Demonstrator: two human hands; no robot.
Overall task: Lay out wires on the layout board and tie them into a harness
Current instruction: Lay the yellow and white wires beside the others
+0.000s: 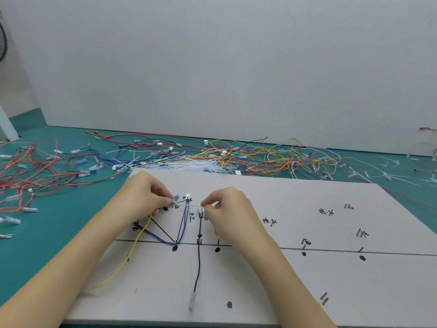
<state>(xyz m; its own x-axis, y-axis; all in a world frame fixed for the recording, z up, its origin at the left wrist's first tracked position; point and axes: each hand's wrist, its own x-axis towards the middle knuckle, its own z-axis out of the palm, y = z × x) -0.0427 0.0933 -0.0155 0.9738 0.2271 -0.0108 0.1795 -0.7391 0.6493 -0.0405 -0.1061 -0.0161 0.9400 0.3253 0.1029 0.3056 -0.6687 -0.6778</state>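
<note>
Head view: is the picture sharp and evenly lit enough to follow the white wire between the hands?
Head view: soft, even light, no glare, faint shadows; the white wire between left hand and right hand shows thin but traceable; wide-angle bending curves the layout board; the far wire pile is slightly soft.

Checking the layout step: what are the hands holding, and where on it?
Both hold one white wire: left hand pinches its end by the blue terminal, right hand pinches its other end.

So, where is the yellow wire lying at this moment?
In the head view, the yellow wire lies on the left part of the layout board, running from under the left hand down toward the board's near-left edge, left of the blue wires.
</note>
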